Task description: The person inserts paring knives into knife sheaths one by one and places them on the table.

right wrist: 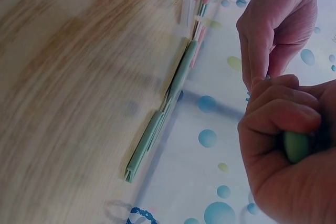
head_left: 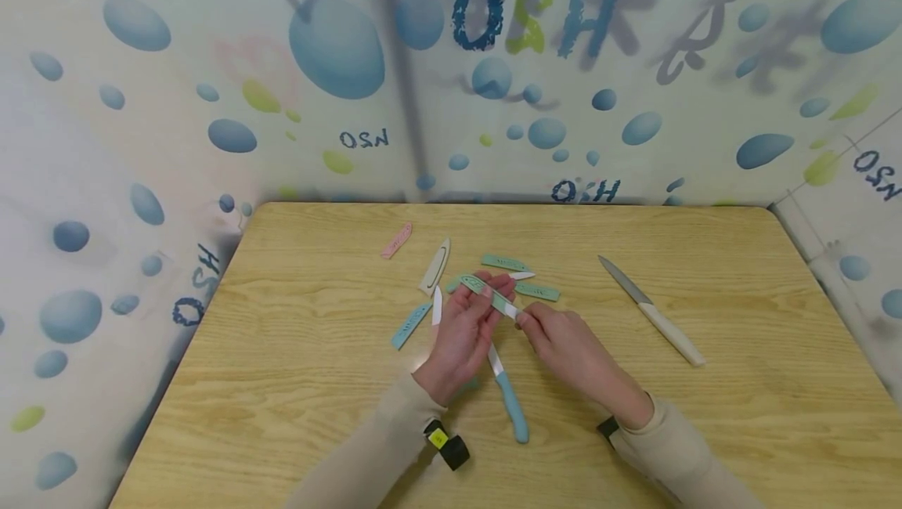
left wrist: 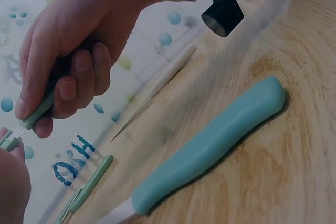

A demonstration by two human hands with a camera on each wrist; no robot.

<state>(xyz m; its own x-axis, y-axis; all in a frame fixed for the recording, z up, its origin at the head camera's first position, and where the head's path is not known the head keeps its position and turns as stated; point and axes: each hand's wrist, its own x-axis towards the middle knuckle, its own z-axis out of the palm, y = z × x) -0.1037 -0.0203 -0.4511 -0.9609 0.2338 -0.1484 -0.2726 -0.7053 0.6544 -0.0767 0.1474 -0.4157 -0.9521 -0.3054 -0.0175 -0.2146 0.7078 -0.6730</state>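
My left hand [head_left: 461, 337], palm up, holds a green knife sheath [head_left: 474, 283] between thumb and fingers. My right hand [head_left: 567, 344] grips the green handle [left wrist: 42, 109] of a knife. Part of its pale blade [head_left: 510, 311] shows between the two hands, the rest inside the sheath. In the right wrist view the butt of the green handle [right wrist: 297, 146] pokes out of the curled fingers. Below the hands lies a knife with a blue handle [head_left: 513, 409], its blade partly hidden by the left hand.
A white-handled knife [head_left: 669, 333] lies bare at the right. Behind the hands are a pink sheath [head_left: 398, 240], a white sheath [head_left: 436, 266] and green sheaths [head_left: 503, 262]. A blue sheath [head_left: 411, 326] and an exposed blade [head_left: 437, 305] lie left of the left hand.
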